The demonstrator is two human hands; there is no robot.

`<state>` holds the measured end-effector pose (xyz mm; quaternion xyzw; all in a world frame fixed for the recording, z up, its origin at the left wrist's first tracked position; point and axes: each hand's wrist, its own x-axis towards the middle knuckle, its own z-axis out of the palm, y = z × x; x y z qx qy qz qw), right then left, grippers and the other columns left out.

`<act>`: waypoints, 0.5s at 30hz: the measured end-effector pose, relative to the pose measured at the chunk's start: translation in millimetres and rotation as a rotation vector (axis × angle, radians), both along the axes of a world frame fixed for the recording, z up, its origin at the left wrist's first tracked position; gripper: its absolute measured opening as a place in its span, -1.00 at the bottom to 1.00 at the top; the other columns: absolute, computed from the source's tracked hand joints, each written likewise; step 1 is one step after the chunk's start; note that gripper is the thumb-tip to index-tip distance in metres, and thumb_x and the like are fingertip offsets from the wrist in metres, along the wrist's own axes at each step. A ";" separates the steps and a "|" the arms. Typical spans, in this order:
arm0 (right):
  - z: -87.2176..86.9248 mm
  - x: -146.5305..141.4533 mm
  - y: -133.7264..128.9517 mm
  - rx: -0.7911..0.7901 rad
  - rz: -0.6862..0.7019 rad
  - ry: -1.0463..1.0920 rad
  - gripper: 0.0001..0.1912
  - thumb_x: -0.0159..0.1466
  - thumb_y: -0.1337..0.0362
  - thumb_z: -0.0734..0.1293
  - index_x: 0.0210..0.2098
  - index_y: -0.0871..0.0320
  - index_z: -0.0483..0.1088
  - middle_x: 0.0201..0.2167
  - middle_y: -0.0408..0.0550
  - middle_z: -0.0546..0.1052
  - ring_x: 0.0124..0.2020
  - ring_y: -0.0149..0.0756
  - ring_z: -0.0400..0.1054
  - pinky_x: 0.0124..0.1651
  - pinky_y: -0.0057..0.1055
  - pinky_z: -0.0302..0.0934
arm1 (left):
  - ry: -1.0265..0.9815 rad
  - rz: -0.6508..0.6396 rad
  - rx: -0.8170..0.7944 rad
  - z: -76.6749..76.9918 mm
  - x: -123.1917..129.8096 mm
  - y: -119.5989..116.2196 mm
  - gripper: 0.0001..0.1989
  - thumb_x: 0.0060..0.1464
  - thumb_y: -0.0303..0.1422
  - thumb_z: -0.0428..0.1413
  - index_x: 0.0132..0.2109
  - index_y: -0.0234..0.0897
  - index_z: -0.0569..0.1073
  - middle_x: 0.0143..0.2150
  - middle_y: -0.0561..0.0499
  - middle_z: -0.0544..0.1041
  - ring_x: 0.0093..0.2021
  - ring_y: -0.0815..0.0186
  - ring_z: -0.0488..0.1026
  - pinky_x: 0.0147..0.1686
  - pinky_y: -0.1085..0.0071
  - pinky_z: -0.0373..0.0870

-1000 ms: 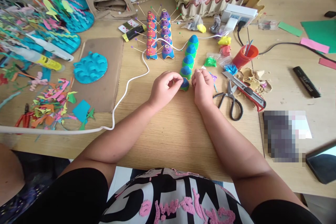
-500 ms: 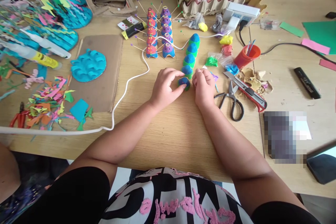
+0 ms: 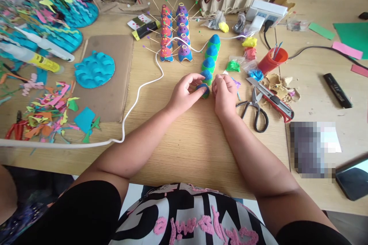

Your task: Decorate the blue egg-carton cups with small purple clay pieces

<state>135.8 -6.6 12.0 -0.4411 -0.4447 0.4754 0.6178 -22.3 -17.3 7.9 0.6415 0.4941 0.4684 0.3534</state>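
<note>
Touching the nearest dome of a strip of blue-and-green domes point(image 3: 212, 51) with the thumb of the left hand point(image 3: 185, 91), thumb and fingers parted, fingertips close to the next dome along. Unable to tell how firm a touch. Holding the right hand point(image 3: 225, 92) just across the strip, thumb and curled fingers together; unable to tell whether pinching anything small.

Finding the strip left of the orange-red cup point(image 3: 270, 65), five domes showing, reaching nearer than the cup at the hand end. Seeing, left of the cup, a red lump point(image 3: 250, 53), a yellow one point(image 3: 249, 42) a little beyond it, a blue one point(image 3: 255, 75) close by the cup, and a green one point(image 3: 233, 66) farther left. Spotting a white power strip point(image 3: 267, 10) beyond the cup, stacked egg trays point(image 3: 238, 4) beyond and to the left.

Noticing, nearer than the cup, a red-handled utility knife point(image 3: 273, 100), blade out, beside black-handled scissors point(image 3: 261, 120). Making out, well left of the cup, a red-and-blue strip point(image 3: 166, 32) and a purple-and-blue strip point(image 3: 183, 30), thin ball-tipped sticks poking out around them; farther left, a cardboard sheet point(image 3: 115, 95) bearing a wavy blue disc point(image 3: 94, 69). Seeing, to the cup's right, a black bar point(image 3: 337, 90) and a green sheet point(image 3: 352, 42).
</note>
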 end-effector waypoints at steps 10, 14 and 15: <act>-1.9 1.0 1.1 0.018 0.026 -0.016 -0.26 0.29 -0.44 0.47 -0.52 0.04 0.21 -0.57 -0.25 0.22 -0.50 -0.43 0.12 -0.40 -0.37 0.15 | -0.029 -0.027 0.059 -3.5 -1.4 -0.6 -0.72 0.23 -0.34 0.36 0.07 -0.19 0.65 0.05 -0.05 0.73 0.04 0.26 0.68 -0.07 0.43 0.61; -2.7 1.0 1.5 0.016 0.037 -0.009 -0.26 0.27 -0.45 0.48 -0.52 0.04 0.23 -0.57 -0.24 0.23 -0.50 -0.43 0.13 -0.41 -0.38 0.16 | 0.003 -0.030 0.086 -3.7 0.0 -0.2 -0.74 0.26 -0.36 0.34 0.08 -0.20 0.64 0.05 -0.06 0.73 0.04 0.26 0.68 -0.08 0.44 0.62; -2.7 1.0 1.5 0.015 0.039 -0.011 -0.26 0.27 -0.45 0.48 -0.52 0.04 0.23 -0.57 -0.23 0.24 -0.50 -0.42 0.14 -0.41 -0.38 0.17 | -0.001 -0.029 0.087 -4.0 0.4 0.2 -0.75 0.27 -0.36 0.34 0.08 -0.21 0.65 0.04 -0.06 0.74 0.03 0.27 0.68 -0.09 0.44 0.62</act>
